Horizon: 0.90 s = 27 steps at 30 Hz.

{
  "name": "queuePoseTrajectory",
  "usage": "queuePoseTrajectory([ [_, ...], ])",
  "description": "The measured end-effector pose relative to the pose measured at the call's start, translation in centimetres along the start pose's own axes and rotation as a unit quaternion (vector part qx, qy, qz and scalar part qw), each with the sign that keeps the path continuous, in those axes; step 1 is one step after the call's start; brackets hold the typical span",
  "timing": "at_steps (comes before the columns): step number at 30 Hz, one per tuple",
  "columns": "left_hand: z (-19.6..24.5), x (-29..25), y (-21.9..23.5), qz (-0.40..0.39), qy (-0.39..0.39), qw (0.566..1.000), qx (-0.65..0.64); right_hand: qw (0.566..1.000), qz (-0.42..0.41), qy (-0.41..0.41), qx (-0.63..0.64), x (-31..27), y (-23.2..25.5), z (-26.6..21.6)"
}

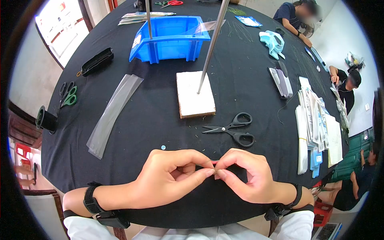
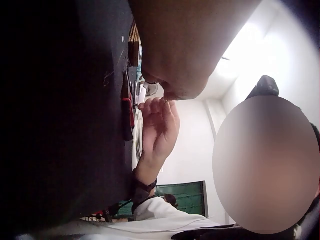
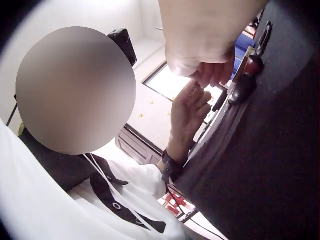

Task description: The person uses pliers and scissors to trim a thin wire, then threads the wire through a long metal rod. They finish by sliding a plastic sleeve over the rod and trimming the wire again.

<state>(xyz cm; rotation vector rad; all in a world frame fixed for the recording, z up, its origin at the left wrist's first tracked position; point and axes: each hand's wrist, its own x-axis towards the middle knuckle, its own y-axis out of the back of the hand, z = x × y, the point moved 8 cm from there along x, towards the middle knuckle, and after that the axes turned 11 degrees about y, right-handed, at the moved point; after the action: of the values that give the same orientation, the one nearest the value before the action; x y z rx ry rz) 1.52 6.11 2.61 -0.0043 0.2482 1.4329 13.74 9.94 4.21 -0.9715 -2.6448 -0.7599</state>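
In the head view both hands meet close to the table's near edge. My left hand (image 1: pixel 170 174) pinches with thumb and index finger, its other fingers curled in. My right hand (image 1: pixel 248 176) pinches the same way, fingertips right at the left ones. Between them is a fine thread-like piece (image 1: pixel 215 168), mostly hidden and too small to make out clearly. A small red and black object (image 1: pixel 215 162) shows just behind the fingertips. Beyond the hands lie black-handled scissors (image 1: pixel 228 129), blades partly apart, pointing left. A tiny blue disc (image 1: pixel 163 147) lies beyond my left hand.
A white block (image 1: pixel 195 96) with a metal rod (image 1: pixel 210 52) stands mid-table, before a blue bin (image 1: pixel 172 48). Clear plastic sleeves (image 1: pixel 114 116) lie left, with more scissors (image 1: pixel 68 96) and a spool (image 1: pixel 46 120). Right are a stapler (image 1: pixel 281 82) and stacked packets (image 1: pixel 312 120).
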Motion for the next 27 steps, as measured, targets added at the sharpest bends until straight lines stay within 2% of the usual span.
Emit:
queuePoseTrajectory([
  [5,-0.2,0.0,0.0,0.009,0.006,1.000,0.015,0.994,-0.011,0.085,-0.068,0.5,0.0,-0.9],
  [11,-0.1,0.2,-0.2,-0.013,0.024,0.999,0.044,0.988,0.007,0.119,-0.098,0.6,0.1,-1.3],
  [17,-0.1,0.4,-0.2,-0.017,0.012,0.999,0.050,0.999,-0.020,0.036,-0.022,0.4,0.0,-0.1],
  [20,-0.3,0.5,0.1,-0.005,0.012,0.999,0.047,0.985,-0.024,0.078,-0.151,1.2,0.8,-0.7],
  [21,-0.3,0.5,0.3,0.003,0.012,0.999,0.044,0.966,-0.012,0.095,-0.239,1.4,1.8,-0.7],
  [23,-0.3,0.6,1.0,0.017,0.032,0.999,0.026,0.910,0.008,0.049,-0.411,1.9,4.1,0.0],
  [25,-0.3,0.8,1.6,0.032,0.034,0.999,0.023,0.901,-0.052,0.026,-0.431,1.8,5.1,1.5],
  [27,-0.4,0.9,2.0,0.041,0.043,0.998,0.019,0.923,-0.088,-0.021,-0.374,1.4,5.4,2.7],
])
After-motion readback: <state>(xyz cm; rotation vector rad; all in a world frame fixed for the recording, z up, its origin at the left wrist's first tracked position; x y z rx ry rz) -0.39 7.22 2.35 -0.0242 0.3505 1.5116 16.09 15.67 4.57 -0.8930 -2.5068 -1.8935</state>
